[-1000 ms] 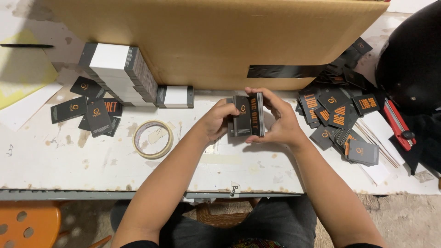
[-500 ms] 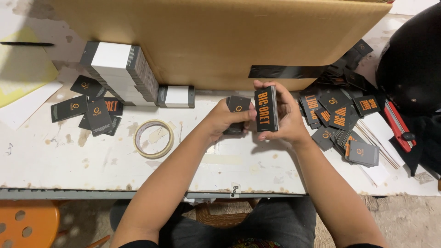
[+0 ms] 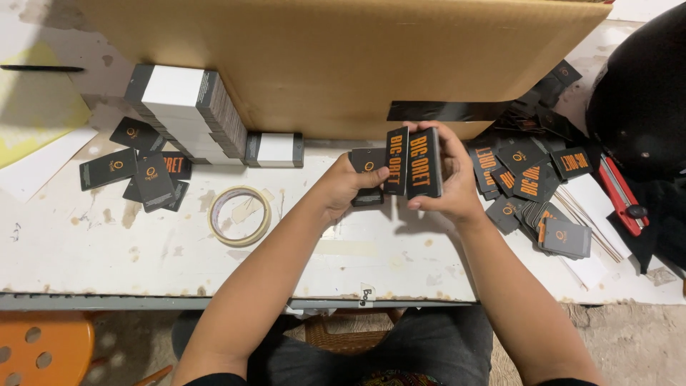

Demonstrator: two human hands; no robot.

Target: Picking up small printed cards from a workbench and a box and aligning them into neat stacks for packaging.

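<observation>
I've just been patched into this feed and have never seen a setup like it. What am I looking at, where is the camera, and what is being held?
There is no machine: one camera worn on a person's head looks down at their two bare hands over a stained white worktable. The right hand holds a small stack of black card tags with orange print upright; the left hand grips more black tags beside it. On the table lie a roll of clear tape, banded bundles of tags, loose tags on both sides, a red utility knife, and a large brown cardboard sheet behind.
</observation>
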